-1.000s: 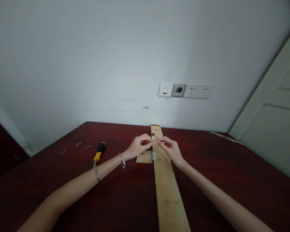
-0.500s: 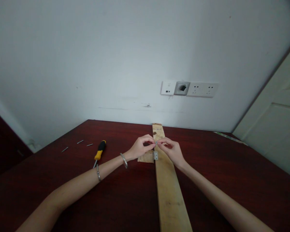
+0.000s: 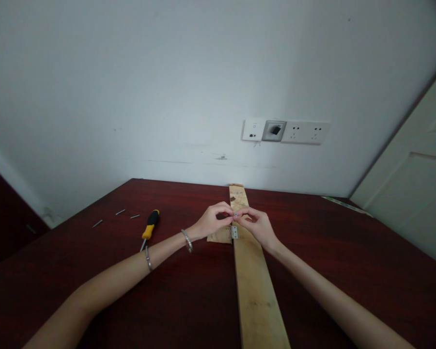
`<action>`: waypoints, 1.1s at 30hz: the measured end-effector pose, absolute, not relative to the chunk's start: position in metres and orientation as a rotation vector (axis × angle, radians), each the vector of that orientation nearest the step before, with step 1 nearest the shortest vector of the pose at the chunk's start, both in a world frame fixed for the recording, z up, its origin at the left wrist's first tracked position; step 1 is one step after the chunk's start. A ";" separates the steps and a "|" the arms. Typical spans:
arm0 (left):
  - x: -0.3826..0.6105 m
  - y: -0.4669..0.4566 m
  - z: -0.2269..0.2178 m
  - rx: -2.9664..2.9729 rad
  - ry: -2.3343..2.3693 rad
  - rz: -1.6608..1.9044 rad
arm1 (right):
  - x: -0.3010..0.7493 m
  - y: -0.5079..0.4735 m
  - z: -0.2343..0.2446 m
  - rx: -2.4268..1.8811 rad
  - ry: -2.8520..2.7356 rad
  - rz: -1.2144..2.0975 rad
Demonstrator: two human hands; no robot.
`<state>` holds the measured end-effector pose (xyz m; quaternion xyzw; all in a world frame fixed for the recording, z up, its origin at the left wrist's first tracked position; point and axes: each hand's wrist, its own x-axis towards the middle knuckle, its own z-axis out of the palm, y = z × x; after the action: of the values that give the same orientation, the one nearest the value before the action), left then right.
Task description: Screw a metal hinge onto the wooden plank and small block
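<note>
A long pale wooden plank (image 3: 256,291) lies on the dark red table (image 3: 330,261), running away from me. A small metal hinge (image 3: 234,232) joins it to a short wood piece (image 3: 220,236) on its left. My left hand (image 3: 210,221) and my right hand (image 3: 257,225) meet just above the hinge, fingers pinched together on a tiny metal piece (image 3: 235,214), probably a screw. Bracelets sit on my left wrist and forearm.
A screwdriver (image 3: 150,225) with a yellow and black handle lies left of my left arm. Beyond it, three loose screws (image 3: 120,212) lie near the table's far left edge. Wall sockets (image 3: 287,131) are on the white wall. A white door (image 3: 414,194) stands at right.
My two hands have drawn slightly closer together over the hinge. The view has shifted a little; the plank and screwdriver stay put.
</note>
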<state>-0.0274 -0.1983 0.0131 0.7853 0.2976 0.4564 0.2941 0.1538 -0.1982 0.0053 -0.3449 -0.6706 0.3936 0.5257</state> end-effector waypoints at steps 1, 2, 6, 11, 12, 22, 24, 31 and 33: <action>-0.028 -0.197 0.013 2.105 0.795 1.203 | 0.155 -0.197 0.006 -0.830 -1.604 0.953; -0.029 -0.196 0.012 2.121 0.800 1.188 | 0.156 -0.196 0.005 -0.838 -1.605 0.963; -0.035 -0.188 0.011 2.094 0.857 1.148 | 0.163 -0.185 -0.001 -0.900 -1.604 0.950; -0.046 -0.176 0.013 1.956 0.984 1.199 | 0.168 -0.169 -0.021 -0.991 -1.650 0.883; -0.047 -0.174 0.014 1.949 1.000 1.207 | 0.168 -0.167 -0.025 -0.999 -1.666 0.870; -0.052 -0.166 0.009 1.942 1.058 1.181 | 0.167 -0.169 -0.041 -1.007 -1.800 0.807; -0.052 -0.166 0.009 1.944 1.062 1.173 | 0.167 -0.168 -0.042 -1.009 -1.817 0.801; -0.054 -0.166 0.012 1.944 1.058 1.171 | 0.167 -0.168 -0.042 -1.009 -1.880 0.790; -0.055 -0.165 0.011 1.941 1.056 1.176 | 0.168 -0.168 -0.042 -1.009 -1.897 0.781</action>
<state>-0.0552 -0.1647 0.0113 0.7361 0.4006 0.4462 0.3140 0.1677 -0.1683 -0.0416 -0.4015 -0.7551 0.3108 0.4147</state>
